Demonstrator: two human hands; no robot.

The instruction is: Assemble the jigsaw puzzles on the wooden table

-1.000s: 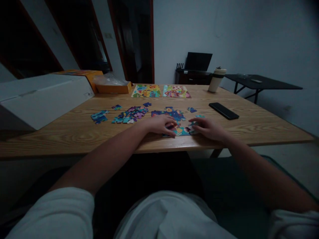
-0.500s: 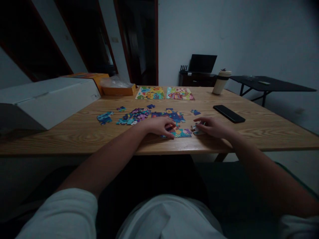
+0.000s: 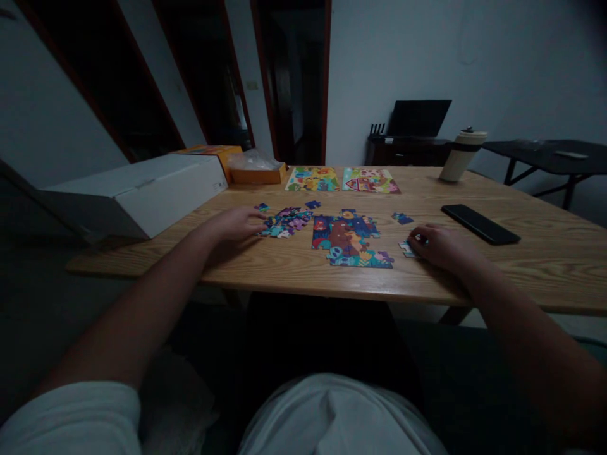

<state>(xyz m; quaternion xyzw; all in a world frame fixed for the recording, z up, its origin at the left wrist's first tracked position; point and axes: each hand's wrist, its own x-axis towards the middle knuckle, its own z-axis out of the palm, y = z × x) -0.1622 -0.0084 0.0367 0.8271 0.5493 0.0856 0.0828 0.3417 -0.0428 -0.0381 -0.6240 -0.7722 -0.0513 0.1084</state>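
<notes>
A partly joined colourful puzzle [image 3: 349,240] lies near the front edge of the wooden table [image 3: 474,272]. My left hand [image 3: 234,226] rests flat on the table, fingers reaching a heap of loose puzzle pieces [image 3: 287,222] to the puzzle's left. My right hand [image 3: 441,245] lies to the puzzle's right with its fingertips on a small light puzzle piece [image 3: 406,248]. Whether that piece is gripped or only touched is unclear.
Two finished puzzles [image 3: 342,179] lie at the table's back. A white box [image 3: 137,196] and an orange box [image 3: 256,172] stand at the left. A black phone [image 3: 478,224] and a tumbler [image 3: 459,155] are at the right. One loose piece [image 3: 402,218] lies nearby.
My left hand left the joined puzzle and moved left to the loose pieces. My right hand drew right with a small piece. The view turned left.
</notes>
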